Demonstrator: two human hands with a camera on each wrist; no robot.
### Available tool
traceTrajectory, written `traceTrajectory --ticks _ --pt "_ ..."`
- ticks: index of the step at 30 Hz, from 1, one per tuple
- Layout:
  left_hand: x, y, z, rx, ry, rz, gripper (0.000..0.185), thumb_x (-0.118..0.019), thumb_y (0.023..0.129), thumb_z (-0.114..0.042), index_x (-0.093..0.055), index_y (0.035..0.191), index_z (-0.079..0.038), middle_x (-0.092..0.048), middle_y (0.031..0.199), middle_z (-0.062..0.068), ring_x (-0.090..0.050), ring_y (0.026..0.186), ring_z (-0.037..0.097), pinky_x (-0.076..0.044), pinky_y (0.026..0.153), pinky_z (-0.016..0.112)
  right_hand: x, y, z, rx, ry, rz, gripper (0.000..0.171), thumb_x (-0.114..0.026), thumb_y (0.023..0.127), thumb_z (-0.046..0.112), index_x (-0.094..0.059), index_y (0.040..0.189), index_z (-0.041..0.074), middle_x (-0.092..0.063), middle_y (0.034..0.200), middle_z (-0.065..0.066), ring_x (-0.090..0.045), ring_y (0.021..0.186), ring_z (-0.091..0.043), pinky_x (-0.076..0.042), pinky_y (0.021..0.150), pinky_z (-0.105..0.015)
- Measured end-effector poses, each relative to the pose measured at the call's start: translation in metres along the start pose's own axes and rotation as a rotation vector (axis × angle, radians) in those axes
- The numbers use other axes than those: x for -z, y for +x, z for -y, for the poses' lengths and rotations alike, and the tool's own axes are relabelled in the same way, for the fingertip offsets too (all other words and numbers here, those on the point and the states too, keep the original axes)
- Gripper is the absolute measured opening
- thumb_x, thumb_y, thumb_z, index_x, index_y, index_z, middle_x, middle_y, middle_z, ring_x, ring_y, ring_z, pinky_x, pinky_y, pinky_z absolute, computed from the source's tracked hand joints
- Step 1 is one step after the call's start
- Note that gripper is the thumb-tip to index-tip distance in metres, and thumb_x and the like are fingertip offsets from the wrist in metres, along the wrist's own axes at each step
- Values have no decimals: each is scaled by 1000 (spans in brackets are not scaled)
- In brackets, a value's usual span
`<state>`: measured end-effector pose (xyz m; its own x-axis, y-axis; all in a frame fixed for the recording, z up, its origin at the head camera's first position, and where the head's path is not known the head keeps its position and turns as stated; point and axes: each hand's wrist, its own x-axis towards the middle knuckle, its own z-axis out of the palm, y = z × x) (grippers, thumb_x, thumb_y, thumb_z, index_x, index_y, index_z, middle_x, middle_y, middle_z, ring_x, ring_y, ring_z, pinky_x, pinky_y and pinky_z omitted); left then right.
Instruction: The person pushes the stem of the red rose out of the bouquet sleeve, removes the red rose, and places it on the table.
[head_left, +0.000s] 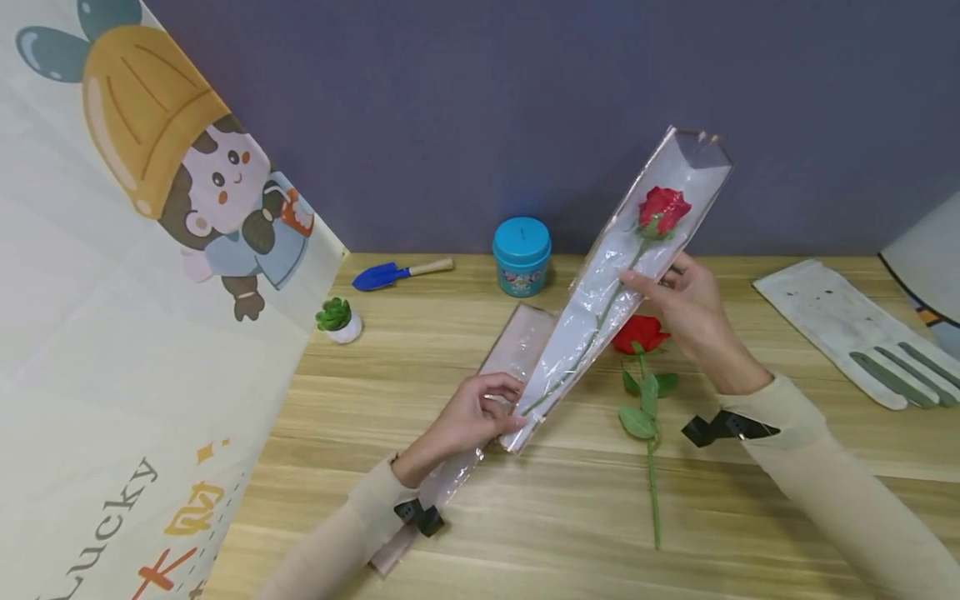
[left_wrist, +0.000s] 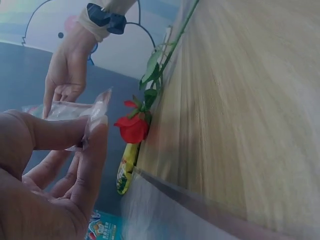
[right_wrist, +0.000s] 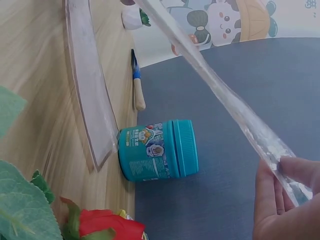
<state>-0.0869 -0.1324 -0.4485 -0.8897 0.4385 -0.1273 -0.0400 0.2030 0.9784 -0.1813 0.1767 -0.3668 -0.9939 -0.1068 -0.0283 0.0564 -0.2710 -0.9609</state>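
Note:
A clear flower sleeve with a white backing is held up at a slant, its wide end at the upper right. Inside it lies a red rose with a thin green stem. My left hand pinches the narrow bottom end between thumb and fingers. Higher up, my right hand grips the right edge, thumb across the front below the bloom. Under the raised sleeve, another sleeve lies flat on the table, partly covered by my left hand and arm. A second red rose with green leaves lies beneath my right hand.
A blue lidded tub stands near the back wall, left of the raised sleeve. Left of it are a blue hand trowel and a small potted succulent. A whitish glove lies at the right. Something yellow shows behind the loose rose.

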Motion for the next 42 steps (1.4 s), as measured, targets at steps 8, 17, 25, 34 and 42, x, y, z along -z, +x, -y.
traceTrajectory --ticks 8,17,25,34,42 --pt "-3 0 -1 17 10 -47 39 -78 85 3 -69 122 3 -70 113 25 -55 56 2 -43 47 15 3 -3 -7 -35 -32 -34 41 -79 91 7 -58 126 10 -79 97 5 -76 84 -6 -65 73 -23" --pt "-6 2 2 -5 -85 -102 37 -77 83 7 -69 119 6 -71 109 29 -50 53 1 -43 48 14 0 -4 -17 -47 -70 -41 33 -77 94 10 -59 121 11 -77 97 8 -74 81 -4 -64 71 -19" --pt "-12 8 2 -42 -130 -138 37 -77 82 9 -68 117 8 -72 108 29 -49 54 -1 -43 49 13 -10 -8 -27 -48 -143 14 28 -75 96 10 -59 119 9 -77 97 9 -75 85 -3 -64 74 -18" --pt "-14 9 -3 -16 -124 -122 37 -77 82 9 -68 118 7 -72 111 29 -57 56 1 -44 48 15 -16 -11 -37 -35 -216 36 26 -74 97 11 -58 118 10 -77 98 12 -72 91 0 -62 79 -15" --pt "-11 7 2 -15 -101 -53 41 -78 85 4 -66 123 6 -71 110 27 -64 68 3 -53 57 15 -15 -11 -37 -19 -198 20 23 -76 95 10 -61 113 6 -79 93 10 -73 85 -2 -62 74 -16"
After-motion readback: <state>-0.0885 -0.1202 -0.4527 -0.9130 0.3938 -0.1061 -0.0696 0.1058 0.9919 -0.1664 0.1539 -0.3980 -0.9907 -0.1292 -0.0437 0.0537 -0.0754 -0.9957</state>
